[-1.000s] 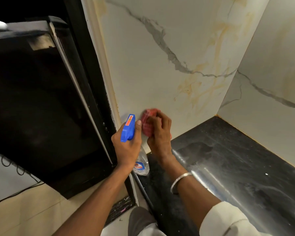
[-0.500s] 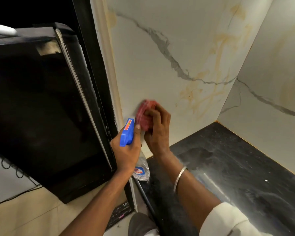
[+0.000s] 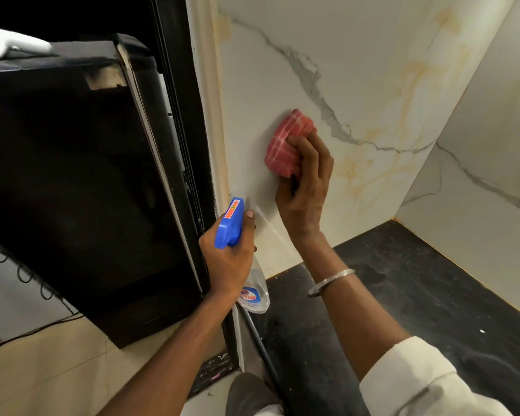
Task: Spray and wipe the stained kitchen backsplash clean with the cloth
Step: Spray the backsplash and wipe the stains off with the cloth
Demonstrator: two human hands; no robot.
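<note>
1. While the left hand covers part of the label on the spray bottle, the blue patch still shows white letters ending in "lin"; the rest cannot be read.
2. A red-and-orange sticker lies along the top of the blue spray head, its print too small to read.
3. The left grip is clenched round the bottle's neck, thumb up beside the head, nozzle facing the backsplash. A thin pale streak runs from the nozzle toward the wall.
4. The right hand grasps a folded cloth, pink-red with pale checked lines, and presses it flat against the backsplash, above and right of the spray head.
5. The backsplash is white marble-look panelling with grey veins. Yellow-orange stains streak it just right of the cloth and up toward the corner.
6. Below lies a black table flecked with pale specks.
7. A metal bangle circles the right wrist.
</note>
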